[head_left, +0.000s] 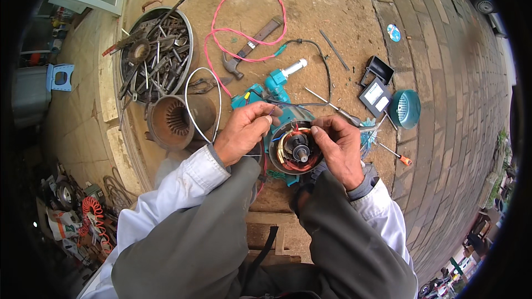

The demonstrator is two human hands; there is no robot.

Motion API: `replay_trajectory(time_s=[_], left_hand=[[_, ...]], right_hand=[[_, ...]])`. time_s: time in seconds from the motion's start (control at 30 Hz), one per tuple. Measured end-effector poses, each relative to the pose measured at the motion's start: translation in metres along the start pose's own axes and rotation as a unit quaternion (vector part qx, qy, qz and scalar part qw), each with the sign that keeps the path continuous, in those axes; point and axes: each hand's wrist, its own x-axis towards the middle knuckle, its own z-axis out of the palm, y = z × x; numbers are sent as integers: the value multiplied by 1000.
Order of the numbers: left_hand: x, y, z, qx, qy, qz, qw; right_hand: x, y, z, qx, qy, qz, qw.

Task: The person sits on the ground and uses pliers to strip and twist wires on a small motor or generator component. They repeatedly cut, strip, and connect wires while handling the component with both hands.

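Pinching fingertips together with left hand (244,132) near teal electric motor (296,143); curling right hand (339,150) by its exposed windings' right edge, unable to tell whether gripping.

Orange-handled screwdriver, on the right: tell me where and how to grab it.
Best gripped by its orange handle, probably with the right hand coming from the right. The handle is the thick end and lies out to the right; the thin shaft points back toward the pale teal fan.
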Motion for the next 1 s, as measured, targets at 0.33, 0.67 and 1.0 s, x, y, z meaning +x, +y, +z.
replay_trajectory(time_s=[0.33,0.67,1.0], left_hand=[[11,-1,10,106,-58,23,992],[7,-4,12,180,-38,95,978],[9,-13,15,180,9,107,978]], right_hand=[[7,-12,11,-267,-15,-172,948],[-1,67,-104,-266,193,55,943],[-63,154,-98,-590,114,-17,799]])
